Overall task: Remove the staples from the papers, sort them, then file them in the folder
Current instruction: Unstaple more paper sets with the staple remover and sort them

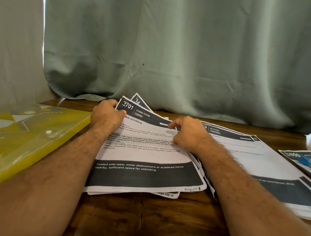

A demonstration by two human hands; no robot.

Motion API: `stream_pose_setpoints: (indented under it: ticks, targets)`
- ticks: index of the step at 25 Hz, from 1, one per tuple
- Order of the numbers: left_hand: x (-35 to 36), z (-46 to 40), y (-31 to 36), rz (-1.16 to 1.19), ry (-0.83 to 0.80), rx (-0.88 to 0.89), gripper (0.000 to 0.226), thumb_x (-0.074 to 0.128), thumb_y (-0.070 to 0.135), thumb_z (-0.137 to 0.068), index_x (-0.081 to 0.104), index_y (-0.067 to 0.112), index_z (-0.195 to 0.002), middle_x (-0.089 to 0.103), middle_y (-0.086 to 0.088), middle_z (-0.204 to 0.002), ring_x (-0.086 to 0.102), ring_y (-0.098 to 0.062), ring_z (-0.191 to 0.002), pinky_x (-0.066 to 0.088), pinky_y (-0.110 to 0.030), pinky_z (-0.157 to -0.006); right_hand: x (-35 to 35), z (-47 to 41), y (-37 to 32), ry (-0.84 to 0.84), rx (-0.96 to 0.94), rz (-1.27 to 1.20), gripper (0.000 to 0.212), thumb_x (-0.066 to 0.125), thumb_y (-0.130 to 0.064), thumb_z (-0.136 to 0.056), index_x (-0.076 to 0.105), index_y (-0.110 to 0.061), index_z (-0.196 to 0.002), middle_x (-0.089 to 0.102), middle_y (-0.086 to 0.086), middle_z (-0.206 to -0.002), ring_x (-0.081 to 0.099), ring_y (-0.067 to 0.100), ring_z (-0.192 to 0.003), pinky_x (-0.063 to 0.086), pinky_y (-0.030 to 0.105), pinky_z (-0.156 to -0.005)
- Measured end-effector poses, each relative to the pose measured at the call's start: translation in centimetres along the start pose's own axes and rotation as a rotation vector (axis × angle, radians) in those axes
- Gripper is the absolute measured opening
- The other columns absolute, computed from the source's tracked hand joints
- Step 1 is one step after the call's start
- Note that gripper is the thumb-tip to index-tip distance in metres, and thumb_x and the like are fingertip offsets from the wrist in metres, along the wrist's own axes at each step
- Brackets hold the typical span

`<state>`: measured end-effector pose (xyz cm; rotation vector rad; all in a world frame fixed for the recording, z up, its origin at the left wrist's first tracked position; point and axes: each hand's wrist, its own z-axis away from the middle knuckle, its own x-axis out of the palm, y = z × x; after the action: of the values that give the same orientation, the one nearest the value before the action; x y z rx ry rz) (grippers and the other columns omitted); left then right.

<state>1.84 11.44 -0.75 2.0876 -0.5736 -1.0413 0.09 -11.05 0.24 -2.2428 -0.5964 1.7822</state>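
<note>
A: Nearest us we saw the dark wooden counter, with both bare forearms reaching forward over it.

B: And the stack of printed papers lay in the middle of it, the top sheet headed "2701 Living Room", a handwritten page number at its near right corner.

A: To the left, the yellow plastic folder lay flat, its snap button facing up, just beside the stack.

B: Further in, our left hand gripped the stack's far left corner, fingers curled round the edge and thumb on the top sheet, lifting that corner.

A: Our right hand rested on the top sheet's far right part, fingers bent and pinching at the top edge.

B: Right of that lay a second pile of papers, headed "Kitchen", and beyond it a sheet carrying a blue tool; we couldn't tell what kind.

A: Behind everything hung a grey-green curtain.
</note>
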Motion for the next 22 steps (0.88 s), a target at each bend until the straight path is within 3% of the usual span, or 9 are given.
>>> stream_pose_setpoints:
  ticks: [4, 8, 12, 16, 17, 20, 22]
  targets:
    - [-0.1, 0.0, 0.0, 0.083, 0.043, 0.041, 0.013, 0.067, 0.028, -0.094, 0.073, 0.018, -0.100, 0.073, 0.002, -0.089, 0.066, -0.012, -0.075, 0.048, -0.024, -0.061, -0.1, 0.1, 0.0, 0.017, 0.007, 0.002, 0.046, 0.071, -0.007, -0.083, 0.067, -0.032, -0.121, 0.062, 0.001, -0.127, 0.059, 0.018, -0.111, 0.049, 0.029, -0.097]
    - [-0.1, -0.4, -0.1, 0.144, 0.112, 0.041, 0.011, 0.066, 0.026, -0.095, 0.070, 0.019, -0.102, 0.072, 0.003, -0.092, 0.068, -0.017, -0.088, 0.053, -0.031, -0.075, -0.5, 0.0, 0.2, 0.102, 0.045, -0.106, 0.043, 0.066, -0.002, -0.084, 0.068, -0.026, -0.119, 0.065, 0.001, -0.123, 0.062, 0.018, -0.109, 0.050, 0.029, -0.098]
    - [-0.5, -0.7, -0.1, 0.276, 0.124, 0.007, 0.011, 0.063, 0.023, -0.096, 0.071, 0.017, -0.099, 0.073, 0.003, -0.088, 0.069, -0.017, -0.088, 0.055, -0.032, -0.078, -1.6, 0.0, 0.8, 0.278, 0.114, -0.308, 0.042, 0.057, 0.004, -0.086, 0.069, -0.020, -0.118, 0.067, -0.001, -0.112, 0.064, 0.017, -0.100, 0.049, 0.023, -0.094]
    - [-0.6, -1.0, -0.5, 0.395, 0.131, -0.045, 0.011, 0.064, 0.023, -0.096, 0.073, 0.018, -0.098, 0.072, 0.006, -0.083, 0.071, -0.020, -0.090, 0.057, -0.038, -0.088, -1.6, -0.2, 1.0, 0.292, 0.158, -0.557, 0.042, 0.055, 0.003, -0.087, 0.064, -0.021, -0.120, 0.066, 0.006, -0.119, 0.068, 0.025, -0.097, 0.058, 0.038, -0.089]
    - [-0.6, -1.0, -0.5, 0.406, 0.128, -0.048, 0.012, 0.063, 0.023, -0.096, 0.073, 0.018, -0.098, 0.072, 0.006, -0.083, 0.071, -0.020, -0.089, 0.058, -0.038, -0.087, -1.6, -0.1, 1.0, 0.297, 0.140, -0.562, 0.044, 0.055, 0.003, -0.087, 0.062, -0.019, -0.124, 0.065, 0.007, -0.123, 0.067, 0.025, -0.101, 0.056, 0.037, -0.092]
    - [-0.9, -0.7, 0.0, 0.475, 0.059, -0.019, 0.012, 0.062, 0.020, -0.096, 0.073, 0.019, -0.093, 0.075, 0.001, -0.087, 0.073, -0.022, -0.087, 0.059, -0.038, -0.084, -2.0, 0.5, 0.6, 0.368, 0.006, -0.407, 0.059, 0.063, -0.003, -0.085, 0.051, -0.021, -0.140, 0.054, 0.001, -0.138, 0.057, 0.018, -0.120, 0.040, 0.018, -0.095]
    - [-0.9, -0.3, 0.6, 0.536, -0.016, 0.023, 0.014, 0.061, 0.015, -0.098, 0.073, 0.018, -0.092, 0.076, -0.002, -0.089, 0.073, -0.023, -0.086, 0.059, -0.037, -0.082, -2.1, 0.6, 0.3, 0.408, -0.103, -0.274, 0.069, 0.065, -0.003, -0.087, 0.041, -0.027, -0.147, 0.043, -0.001, -0.148, 0.051, 0.014, -0.124, 0.032, 0.015, -0.096]
